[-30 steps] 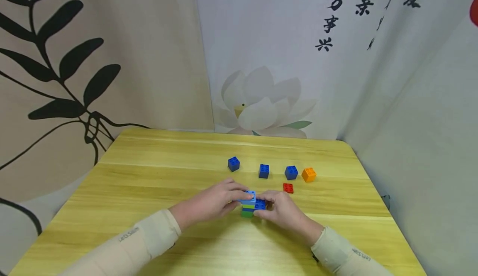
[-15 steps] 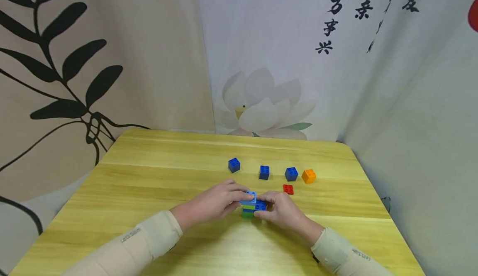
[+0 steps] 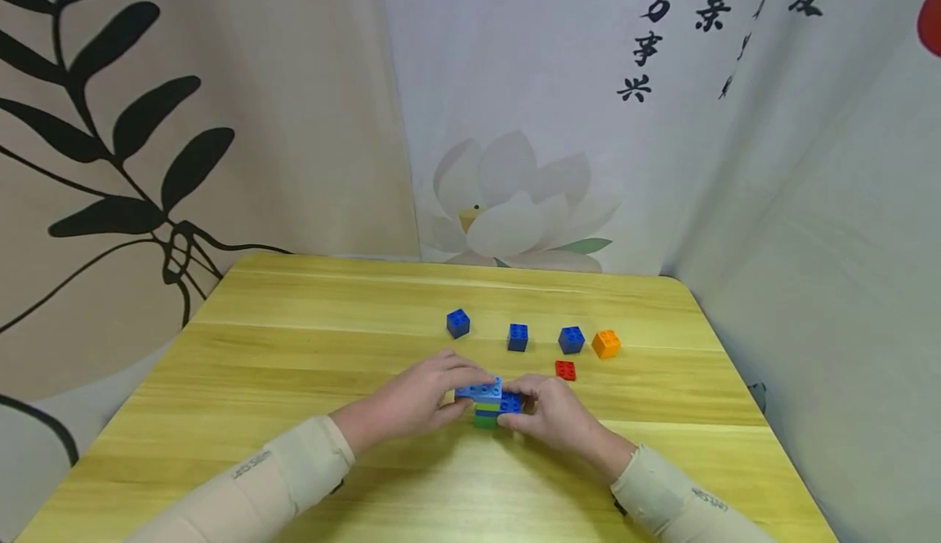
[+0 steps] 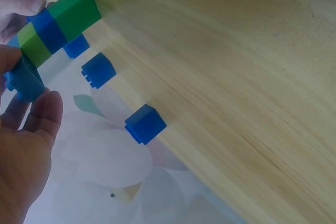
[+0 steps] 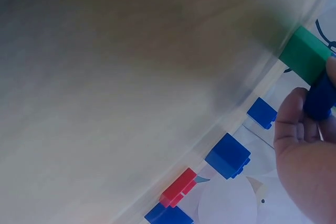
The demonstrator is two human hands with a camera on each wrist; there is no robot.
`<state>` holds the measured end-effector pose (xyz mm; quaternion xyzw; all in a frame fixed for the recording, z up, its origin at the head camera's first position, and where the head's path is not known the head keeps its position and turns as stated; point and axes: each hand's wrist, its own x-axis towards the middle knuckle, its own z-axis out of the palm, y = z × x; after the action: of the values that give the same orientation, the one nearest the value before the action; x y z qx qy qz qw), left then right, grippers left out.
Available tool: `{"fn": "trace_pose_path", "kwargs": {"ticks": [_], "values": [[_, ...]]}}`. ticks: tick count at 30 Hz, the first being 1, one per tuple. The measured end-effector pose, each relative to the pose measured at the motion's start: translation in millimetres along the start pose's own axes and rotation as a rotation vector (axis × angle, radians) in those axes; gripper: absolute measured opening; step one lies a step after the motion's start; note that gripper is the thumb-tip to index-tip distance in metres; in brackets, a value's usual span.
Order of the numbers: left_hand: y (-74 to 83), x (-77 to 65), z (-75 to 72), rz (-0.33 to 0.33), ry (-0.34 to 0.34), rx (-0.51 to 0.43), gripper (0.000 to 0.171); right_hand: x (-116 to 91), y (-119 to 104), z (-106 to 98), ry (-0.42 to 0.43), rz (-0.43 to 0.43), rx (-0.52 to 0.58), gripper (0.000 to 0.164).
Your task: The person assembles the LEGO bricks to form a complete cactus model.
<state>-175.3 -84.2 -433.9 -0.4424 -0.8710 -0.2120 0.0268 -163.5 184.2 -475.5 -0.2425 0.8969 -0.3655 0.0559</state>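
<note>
A small stack of toy building bricks stands between both hands in the head view. Its top is a light blue brick [image 3: 481, 392], jutting out leftward, which my left hand [image 3: 422, 393] grips between thumb and fingers. Beneath it come a lime green brick [image 3: 488, 407], a dark blue brick [image 3: 510, 403] jutting out to the right, and a green brick [image 3: 485, 423] at the bottom. My right hand [image 3: 555, 414] pinches the dark blue brick's right end. In the left wrist view, the light blue brick [image 4: 25, 81] meets the lime brick [image 4: 34, 45]; whether it is fully seated I cannot tell.
Behind the hands lie loose bricks on the wooden table [image 3: 331, 306]: a left blue one [image 3: 458, 323], a middle blue one [image 3: 518, 337], a right blue one [image 3: 571, 340], an orange one [image 3: 606, 344] and a flat red one [image 3: 565, 370]. A printed curtain [image 3: 323, 118] hangs behind the table.
The left fingers have shifted on the light blue brick, and more of its left part now shows. The right hand keeps its hold; the loose bricks have not moved.
</note>
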Motion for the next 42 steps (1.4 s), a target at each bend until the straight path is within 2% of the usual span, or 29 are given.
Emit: {"fn": "trace_pose_path", "kwargs": {"ticks": [6,10,34,42], "values": [[0.5,-0.6,-0.9,-0.072,-0.019,-0.011,0.05,0.3,-2.1,-1.0,-0.006,0.018,-0.007,0.041],[0.2,-0.6,-0.8,-0.093,-0.022,-0.02,0.051,0.2,-2.8,-0.9,-0.008,0.026,-0.011,0.042],[1.4,-0.9,-1.3,-0.121,-0.028,-0.028,0.05,0.0,-2.0,1.1,-0.006,0.037,-0.017,0.038],[4.3,-0.8,-4.0,-0.148,-0.05,-0.051,0.052,-1.2,-3.3,2.3,0.004,0.014,-0.016,0.047]]}}
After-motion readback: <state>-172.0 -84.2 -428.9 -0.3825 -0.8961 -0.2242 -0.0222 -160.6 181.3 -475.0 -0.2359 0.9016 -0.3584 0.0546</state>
